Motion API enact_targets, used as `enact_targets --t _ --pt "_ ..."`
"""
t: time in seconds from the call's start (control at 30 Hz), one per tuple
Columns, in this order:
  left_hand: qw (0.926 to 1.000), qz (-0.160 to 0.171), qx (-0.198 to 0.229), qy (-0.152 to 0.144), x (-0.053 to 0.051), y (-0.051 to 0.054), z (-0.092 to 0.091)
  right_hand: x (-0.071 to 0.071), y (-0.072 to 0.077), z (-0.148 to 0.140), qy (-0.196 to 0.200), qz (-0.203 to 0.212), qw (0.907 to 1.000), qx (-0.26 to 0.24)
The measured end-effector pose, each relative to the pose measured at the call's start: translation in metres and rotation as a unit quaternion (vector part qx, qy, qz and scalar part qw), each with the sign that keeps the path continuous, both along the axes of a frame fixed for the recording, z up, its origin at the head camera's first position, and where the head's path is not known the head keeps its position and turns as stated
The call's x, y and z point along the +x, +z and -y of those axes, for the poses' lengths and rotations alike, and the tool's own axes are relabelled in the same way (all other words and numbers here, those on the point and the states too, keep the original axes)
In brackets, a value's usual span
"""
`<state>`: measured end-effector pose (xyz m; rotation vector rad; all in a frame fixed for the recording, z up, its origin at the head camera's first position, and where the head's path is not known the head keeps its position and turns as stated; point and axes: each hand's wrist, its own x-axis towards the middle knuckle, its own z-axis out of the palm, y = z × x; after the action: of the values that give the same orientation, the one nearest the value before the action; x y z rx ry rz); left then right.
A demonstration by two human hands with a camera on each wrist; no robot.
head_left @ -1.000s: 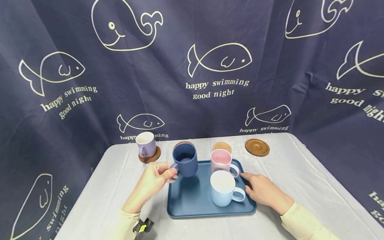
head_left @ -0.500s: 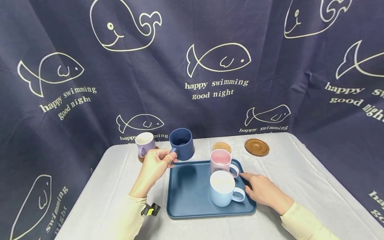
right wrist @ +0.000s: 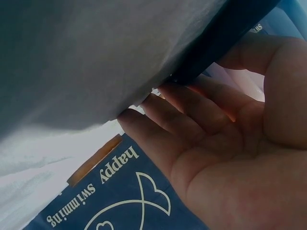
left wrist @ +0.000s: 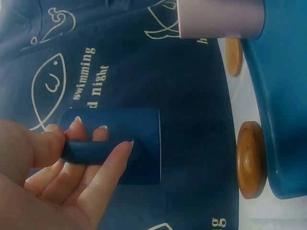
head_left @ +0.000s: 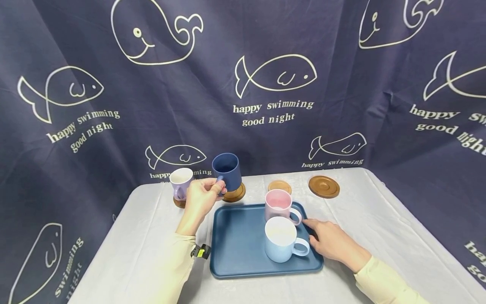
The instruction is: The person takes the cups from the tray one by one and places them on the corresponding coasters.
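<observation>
My left hand (head_left: 201, 200) pinches the handle of a navy blue mug (head_left: 229, 174), lifted upright above and behind a round wooden coaster (head_left: 235, 194). In the left wrist view the thumb and fingers hold the handle of the mug (left wrist: 144, 148). My right hand (head_left: 336, 240) rests at the right rim of a blue tray (head_left: 239, 257), thumb and index finger over its edge. The right wrist view shows its fingers (right wrist: 168, 127) fairly straight, tips touching the cloth beside the rim. On the tray stand a pink mug (head_left: 274, 211) and a light blue mug (head_left: 280, 245).
A lilac mug (head_left: 181, 181) stands on a coaster at the back left, partly behind my left hand. Two more wooden coasters, a light one (head_left: 279, 186) and a brown one (head_left: 324, 186), lie along the table's back edge. A navy curtain (head_left: 273, 143) hangs behind.
My left hand has carried the navy mug up and back from above the tray to beyond its far edge, uncovering the coaster. The right hand and the tray stay in place.
</observation>
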<state>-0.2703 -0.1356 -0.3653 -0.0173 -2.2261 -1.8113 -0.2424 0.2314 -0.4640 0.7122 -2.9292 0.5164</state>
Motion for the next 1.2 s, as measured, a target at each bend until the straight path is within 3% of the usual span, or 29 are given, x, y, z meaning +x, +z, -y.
enact_targets --t 0.33,0.5,0.97,1.2 --pt "0.9983 0.014 0.006 0.057 -0.028 -0.013 -0.013 -0.001 -0.002 0.000 0.000 -0.001 1.0000 0.001" --pt "0.9963 0.008 -0.016 0.084 -0.042 -0.024 -0.017 -0.001 -0.001 -0.001 0.000 -0.006 1.0000 -0.001" --pt "0.9796 0.033 -0.104 0.169 -0.057 -0.049 -0.031 -0.001 0.000 -0.001 0.006 -0.013 0.9999 -0.002" --pt "0.9737 0.039 -0.117 0.191 -0.063 -0.064 -0.035 -0.001 -0.002 -0.001 0.006 -0.008 0.9999 -0.002"
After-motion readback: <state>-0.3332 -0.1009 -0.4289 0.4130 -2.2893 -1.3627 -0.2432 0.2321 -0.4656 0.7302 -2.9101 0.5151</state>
